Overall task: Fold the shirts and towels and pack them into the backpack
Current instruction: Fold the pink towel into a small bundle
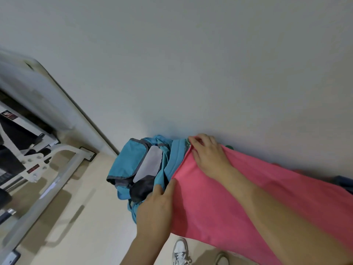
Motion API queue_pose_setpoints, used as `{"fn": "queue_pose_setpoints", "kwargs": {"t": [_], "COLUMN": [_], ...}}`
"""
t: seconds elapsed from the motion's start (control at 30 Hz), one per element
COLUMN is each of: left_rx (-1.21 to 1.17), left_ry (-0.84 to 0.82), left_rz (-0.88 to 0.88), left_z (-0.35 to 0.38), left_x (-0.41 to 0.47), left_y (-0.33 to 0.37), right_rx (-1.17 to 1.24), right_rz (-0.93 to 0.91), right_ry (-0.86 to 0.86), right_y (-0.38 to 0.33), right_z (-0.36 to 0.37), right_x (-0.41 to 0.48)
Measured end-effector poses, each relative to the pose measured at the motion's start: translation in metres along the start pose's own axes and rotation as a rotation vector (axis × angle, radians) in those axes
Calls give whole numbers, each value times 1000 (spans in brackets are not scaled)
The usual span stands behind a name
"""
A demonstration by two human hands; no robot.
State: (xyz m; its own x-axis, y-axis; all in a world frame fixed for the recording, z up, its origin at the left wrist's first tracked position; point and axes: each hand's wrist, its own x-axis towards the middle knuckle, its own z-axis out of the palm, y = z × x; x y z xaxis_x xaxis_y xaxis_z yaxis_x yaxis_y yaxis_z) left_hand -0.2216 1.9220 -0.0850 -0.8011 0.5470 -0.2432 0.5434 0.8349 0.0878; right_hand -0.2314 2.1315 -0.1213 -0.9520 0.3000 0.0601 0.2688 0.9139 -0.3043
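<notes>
1. Leaning over the white surface (191,64), we have it stretching away beyond both sets of knuckles. It carries the load, so neither hand has to bear weight.
2. Our pink cloth (238,197) runs from the fingers back under both forearms, flat and smooth. Its leading edge spans the gap between our two hands and meets the bag's mouth. We judge that we hold it wide so it enters without bunching.
3. Our blue backpack (129,163) lies slumped just past the fingertips. Its grey-trimmed flap is thrown to the side away from our hands, and a pale grey panel (150,163) shows. The opening faces the cloth, which is why the cloth's leading edge sits against its rim.
4. Our right hand (206,155) takes the far corner of that leading edge. Its fingers are curled and pinch the pink fabric right at the bag's rim, probably to steer that corner in first.
5. Our left hand (154,207) sits at the near corner with its thumb lying along the cloth's edge. The other fingertips are hidden against the bag, so we cannot tell whether it grips the cloth or merely presses it.
6. Smaller things ring the grip:
   - A green scrap (228,147) peeps out just beside the right knuckles.
   - A dark blue cloth (343,180) lies behind the right forearm, perhaps waiting its turn.
   - A white shoe (179,249) stands below the left forearm.
</notes>
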Motion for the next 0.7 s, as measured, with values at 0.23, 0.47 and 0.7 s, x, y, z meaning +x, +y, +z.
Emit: {"fn": "queue_pose_setpoints", "kwargs": {"t": [0.23, 0.47, 0.7], "left_rx": [83, 198, -98], "left_ry": [289, 100, 101], "left_rz": [444, 522, 867], "left_z": [14, -3, -19], "left_x": [40, 63, 47], "left_y": [20, 23, 113], "right_rx": [159, 271, 265], "right_rz": [7, 338, 967], "right_ry": [-140, 129, 413], "right_y": [-3, 24, 91], "right_z": [-19, -81, -136], "right_x": [-2, -106, -288]}}
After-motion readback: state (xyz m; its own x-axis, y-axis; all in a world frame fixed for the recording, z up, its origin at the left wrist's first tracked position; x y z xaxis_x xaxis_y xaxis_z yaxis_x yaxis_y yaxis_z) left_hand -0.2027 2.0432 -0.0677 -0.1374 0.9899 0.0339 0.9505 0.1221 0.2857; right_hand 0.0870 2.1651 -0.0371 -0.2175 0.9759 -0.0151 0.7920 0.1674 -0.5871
